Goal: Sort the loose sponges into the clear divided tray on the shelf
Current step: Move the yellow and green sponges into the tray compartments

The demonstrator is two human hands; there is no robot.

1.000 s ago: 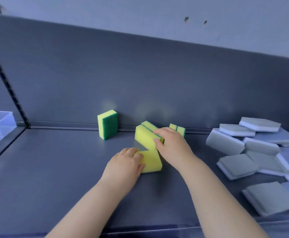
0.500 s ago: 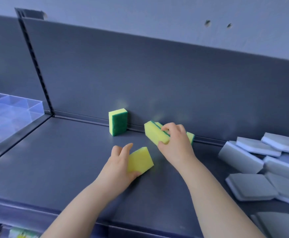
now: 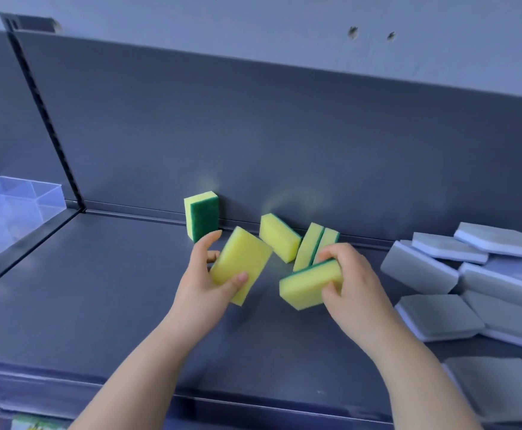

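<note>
Two yellow sponges are lifted above the shelf [image 3: 98, 290], one gripped in the left hand [image 3: 205, 280] and one in the right hand [image 3: 351, 288], so both should travel level toward the clear divided tray [image 3: 50, 193] at far left, without squeezing the foam.

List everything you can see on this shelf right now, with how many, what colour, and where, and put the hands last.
Held sponges: 2, yellow with a green scrub side showing on one; one in the left hand, one in the right hand.
Loose yellow-green sponges: 4 by the shelf's back wall; one standing upright, one tilted, two leaning together.
Grey sponges: a pile, grey tops with white undersides, at the right of the shelf; the pile runs out of view, so no sure count.
Clear divided tray: 1, clear, far left, on the next shelf section.
Shelf: 1, dark grey.
Hands: left hand and right hand, each gripping one sponge.
</note>
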